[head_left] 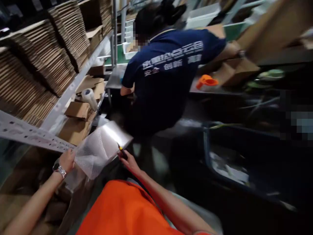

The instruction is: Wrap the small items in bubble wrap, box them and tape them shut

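Note:
My left hand (67,160), with a metal-banded watch on the wrist, is closed on the left edge of a clear sheet of bubble wrap (94,155). The wrap hangs at a slant in front of me, and light glares off its upper right part. In my right hand (130,162) is a small dark utility knife (123,152) with a yellow part near its tip. Its thin point lies over or against the right side of the wrap; I cannot tell whether it touches.
A co-worker in a dark blue shirt (168,78) leans over a bench ahead. Flattened cardboard (44,49) fills the left rack (61,106). A film roll (89,98) sits below it. An orange tape dispenser (206,81) and a dark bin (207,147) are to the right.

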The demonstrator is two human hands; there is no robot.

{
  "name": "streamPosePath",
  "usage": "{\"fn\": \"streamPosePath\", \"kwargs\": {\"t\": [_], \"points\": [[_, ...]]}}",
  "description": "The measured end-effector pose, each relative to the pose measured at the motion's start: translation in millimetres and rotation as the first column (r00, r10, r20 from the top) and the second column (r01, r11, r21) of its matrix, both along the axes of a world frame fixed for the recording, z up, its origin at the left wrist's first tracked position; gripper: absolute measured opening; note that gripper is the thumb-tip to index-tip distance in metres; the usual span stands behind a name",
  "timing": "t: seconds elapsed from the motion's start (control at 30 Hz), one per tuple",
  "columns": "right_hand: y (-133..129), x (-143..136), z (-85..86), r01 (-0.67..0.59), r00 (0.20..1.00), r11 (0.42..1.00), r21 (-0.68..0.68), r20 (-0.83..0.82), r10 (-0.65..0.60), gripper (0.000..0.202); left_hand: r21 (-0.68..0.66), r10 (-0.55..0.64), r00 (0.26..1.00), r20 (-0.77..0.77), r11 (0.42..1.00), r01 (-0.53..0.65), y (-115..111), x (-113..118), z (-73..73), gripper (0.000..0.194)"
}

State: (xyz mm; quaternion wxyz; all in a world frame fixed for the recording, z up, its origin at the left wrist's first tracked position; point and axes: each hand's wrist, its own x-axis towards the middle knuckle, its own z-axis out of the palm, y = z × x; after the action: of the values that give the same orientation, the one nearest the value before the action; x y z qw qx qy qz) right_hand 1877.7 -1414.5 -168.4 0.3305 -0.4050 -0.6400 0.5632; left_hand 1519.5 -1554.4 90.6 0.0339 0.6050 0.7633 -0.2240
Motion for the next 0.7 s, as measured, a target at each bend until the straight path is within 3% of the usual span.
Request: {"fn": "streamPosePath", "kwargs": {"t": [0.1,0.2,0.27,0.37,0.47,0.57,0.7], "points": [[32.0,-63.7,25.1,-0.097,0.989,0.979,0.181,-0.097,0.116,0.036,0.202,-0.142,0.983,-0.115,0.966,0.163,-40.1,-27.2,46.4,0.028],[67.6,-134.7,55.0,-0.150,0.959,0.896,0.418,-0.158,0.234,0.042,0.336,-0.277,0.906,-0.319,0.861,0.381,-83.3,-50.4,99.7,0.030],[88.8,-178.9,73.6,-0.209,0.927,0.825,0.525,-0.161,0.338,0.047,0.406,-0.274,0.843,-0.463,0.780,0.477,-111.5,-64.7,135.2,0.030],[112.3,-231.1,98.2,-0.363,0.881,0.741,0.565,-0.051,0.470,0.053,0.476,-0.215,0.770,-0.601,0.677,0.561,-154.4,-86.6,187.5,0.031],[123.3,-261.7,117.2,-0.582,0.782,0.677,0.450,0.084,0.617,0.050,0.508,-0.151,0.745,-0.650,0.643,0.573,-200.5,-109.3,231.8,0.029],[119.2,-275.2,127.1,-0.736,0.645,0.587,0.336,0.086,0.759,0.052,0.568,-0.008,0.759,-0.651,0.658,0.495,-245.5,-132.0,257.1,0.031],[93.4,-287.2,127.0,-0.695,0.643,0.568,0.442,0.027,0.766,0.063,0.686,0.182,0.792,-0.583,0.633,0.360,-292.4,-161.1,262.1,0.026]]}}
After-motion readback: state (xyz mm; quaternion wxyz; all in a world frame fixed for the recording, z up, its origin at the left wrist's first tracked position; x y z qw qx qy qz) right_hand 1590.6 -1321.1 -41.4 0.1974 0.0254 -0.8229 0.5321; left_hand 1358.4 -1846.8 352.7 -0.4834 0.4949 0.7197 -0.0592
